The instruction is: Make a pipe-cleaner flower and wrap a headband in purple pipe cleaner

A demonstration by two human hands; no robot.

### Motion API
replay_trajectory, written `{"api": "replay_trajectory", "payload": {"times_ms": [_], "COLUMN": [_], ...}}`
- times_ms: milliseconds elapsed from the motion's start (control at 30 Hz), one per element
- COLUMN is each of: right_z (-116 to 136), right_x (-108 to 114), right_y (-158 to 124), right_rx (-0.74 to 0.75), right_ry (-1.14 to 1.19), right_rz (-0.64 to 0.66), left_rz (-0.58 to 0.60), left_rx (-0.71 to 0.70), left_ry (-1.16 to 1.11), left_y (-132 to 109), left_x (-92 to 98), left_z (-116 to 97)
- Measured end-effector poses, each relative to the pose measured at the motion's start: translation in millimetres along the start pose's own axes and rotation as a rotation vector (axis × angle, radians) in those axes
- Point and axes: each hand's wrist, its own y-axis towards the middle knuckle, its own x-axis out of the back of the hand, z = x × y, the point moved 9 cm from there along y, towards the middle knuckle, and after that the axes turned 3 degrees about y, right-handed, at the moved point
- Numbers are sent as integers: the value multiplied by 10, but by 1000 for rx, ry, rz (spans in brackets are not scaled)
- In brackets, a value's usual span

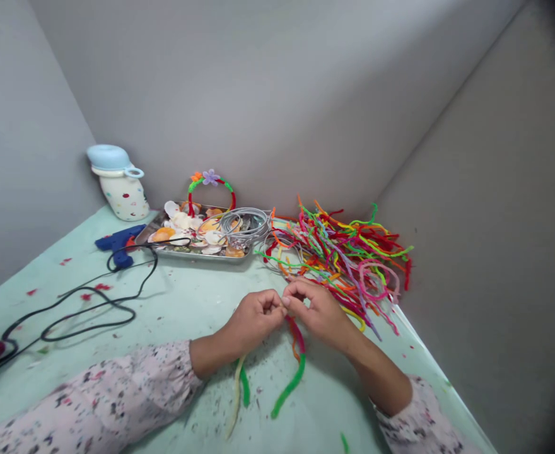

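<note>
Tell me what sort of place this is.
Likely a small craft corner boxed in by plain grey walls. A heap of coloured pipe cleaners, a metal tray of seashells and a blue glue gun lie on the pale green table.

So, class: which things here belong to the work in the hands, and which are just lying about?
In hand: left hand and right hand pinch pipe cleaners; the loose pile sits close by.

Lying about: glue gun, tray of shells, spotted jar, wire coil.
</note>
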Motion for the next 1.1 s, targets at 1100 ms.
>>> {"api": "replay_trajectory", "payload": {"times_ms": [1100], "right_z": [-223], "right_x": [-164], "right_y": [-77], "right_rx": [-10], "right_ry": [196], "right_rz": [-200], "left_rz": [-212], "left_rx": [22], "left_ry": [-333], "left_y": [90], "left_x": [309], "left_z": [-4]}}
